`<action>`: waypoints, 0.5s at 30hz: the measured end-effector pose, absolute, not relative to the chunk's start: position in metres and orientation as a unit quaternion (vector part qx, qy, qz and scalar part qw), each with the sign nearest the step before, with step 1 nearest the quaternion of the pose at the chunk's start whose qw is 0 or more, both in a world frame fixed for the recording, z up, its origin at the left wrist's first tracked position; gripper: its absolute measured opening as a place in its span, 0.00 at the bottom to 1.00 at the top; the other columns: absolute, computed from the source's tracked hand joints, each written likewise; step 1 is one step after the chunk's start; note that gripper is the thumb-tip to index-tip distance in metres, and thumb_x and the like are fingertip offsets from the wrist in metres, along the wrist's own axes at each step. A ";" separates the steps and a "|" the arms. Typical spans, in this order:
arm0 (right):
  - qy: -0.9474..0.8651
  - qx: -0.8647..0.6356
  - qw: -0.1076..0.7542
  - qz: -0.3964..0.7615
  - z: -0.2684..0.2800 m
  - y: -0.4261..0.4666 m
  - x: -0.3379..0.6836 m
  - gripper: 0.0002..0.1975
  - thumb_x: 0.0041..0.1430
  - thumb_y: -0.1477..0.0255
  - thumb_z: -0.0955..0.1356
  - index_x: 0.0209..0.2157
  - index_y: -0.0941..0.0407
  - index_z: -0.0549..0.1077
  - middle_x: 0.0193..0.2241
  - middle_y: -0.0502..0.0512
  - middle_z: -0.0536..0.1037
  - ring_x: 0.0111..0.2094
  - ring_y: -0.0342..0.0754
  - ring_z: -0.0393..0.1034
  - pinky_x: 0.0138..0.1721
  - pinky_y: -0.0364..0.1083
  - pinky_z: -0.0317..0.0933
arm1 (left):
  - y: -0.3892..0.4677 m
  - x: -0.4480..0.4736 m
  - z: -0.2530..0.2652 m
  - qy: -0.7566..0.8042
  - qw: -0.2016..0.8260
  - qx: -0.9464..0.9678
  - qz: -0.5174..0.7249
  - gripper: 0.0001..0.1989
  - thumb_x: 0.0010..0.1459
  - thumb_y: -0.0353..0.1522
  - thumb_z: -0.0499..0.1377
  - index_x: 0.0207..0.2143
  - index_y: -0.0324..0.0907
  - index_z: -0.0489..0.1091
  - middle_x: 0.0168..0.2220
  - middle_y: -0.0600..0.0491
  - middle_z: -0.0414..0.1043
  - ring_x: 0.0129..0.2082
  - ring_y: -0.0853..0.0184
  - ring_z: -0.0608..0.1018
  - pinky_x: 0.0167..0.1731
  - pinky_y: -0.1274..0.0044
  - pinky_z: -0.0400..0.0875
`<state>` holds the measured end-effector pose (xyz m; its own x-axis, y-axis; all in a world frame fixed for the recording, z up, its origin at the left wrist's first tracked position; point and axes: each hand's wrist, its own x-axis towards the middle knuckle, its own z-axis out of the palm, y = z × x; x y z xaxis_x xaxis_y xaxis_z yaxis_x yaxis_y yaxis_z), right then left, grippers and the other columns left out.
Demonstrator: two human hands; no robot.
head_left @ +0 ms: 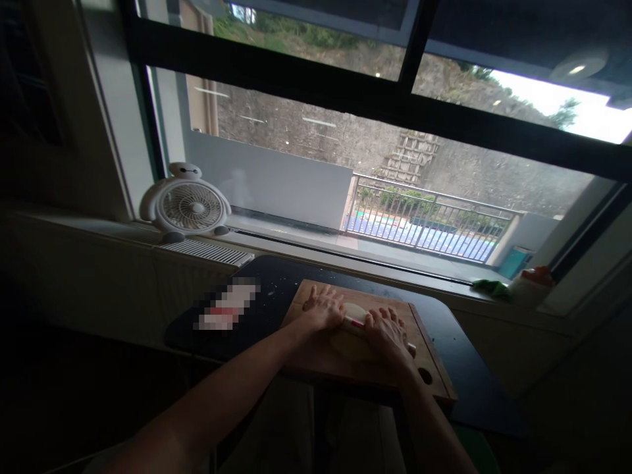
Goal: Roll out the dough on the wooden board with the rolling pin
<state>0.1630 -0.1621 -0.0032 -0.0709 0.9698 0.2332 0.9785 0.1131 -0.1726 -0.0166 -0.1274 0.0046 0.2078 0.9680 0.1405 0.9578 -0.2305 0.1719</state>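
A wooden board lies on a dark table, with a flat pale round of dough on it. Across the dough runs a rolling pin, its right end showing past my right hand. Over the pin's left part, my left hand is laid with its fingers bent forward across it. My right hand grips the pin's right part in the same manner, its fingers slightly apart. Both palms hide much of the pin. The far edge of the dough shows between the hands.
A blurred-out item lies on the dark table, left of the board. A white figure-shaped fan stands on the sill above a radiator. Green and orange-topped items sit at the sill's right. A large window rises behind the table.
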 end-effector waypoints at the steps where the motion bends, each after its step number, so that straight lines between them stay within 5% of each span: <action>1: -0.731 -0.666 0.148 -0.026 -0.005 -0.167 0.162 0.21 0.65 0.63 0.52 0.49 0.51 0.69 0.55 0.58 0.64 0.59 0.54 0.48 0.56 0.55 0.41 | -0.133 -0.018 0.004 0.615 0.016 0.780 0.114 0.25 0.61 0.42 0.41 0.57 0.46 0.61 0.62 0.50 0.55 0.64 0.57 0.50 0.60 0.58 0.33; 7: -0.717 -0.680 0.144 -0.056 -0.010 -0.182 0.157 0.22 0.65 0.62 0.52 0.53 0.49 0.67 0.57 0.55 0.62 0.61 0.55 0.43 0.57 0.56 0.37 | -0.153 -0.026 0.008 0.601 0.004 0.790 0.121 0.25 0.62 0.42 0.40 0.57 0.48 0.61 0.62 0.51 0.56 0.64 0.58 0.51 0.60 0.57 0.35; 15: -0.746 -0.663 0.058 -0.017 0.007 -0.151 0.165 0.20 0.65 0.64 0.53 0.48 0.51 0.70 0.53 0.58 0.64 0.58 0.55 0.49 0.53 0.54 0.46 | -0.118 -0.015 0.015 0.615 0.049 0.783 0.078 0.24 0.60 0.40 0.44 0.55 0.42 0.64 0.60 0.44 0.59 0.62 0.52 0.54 0.58 0.52 0.38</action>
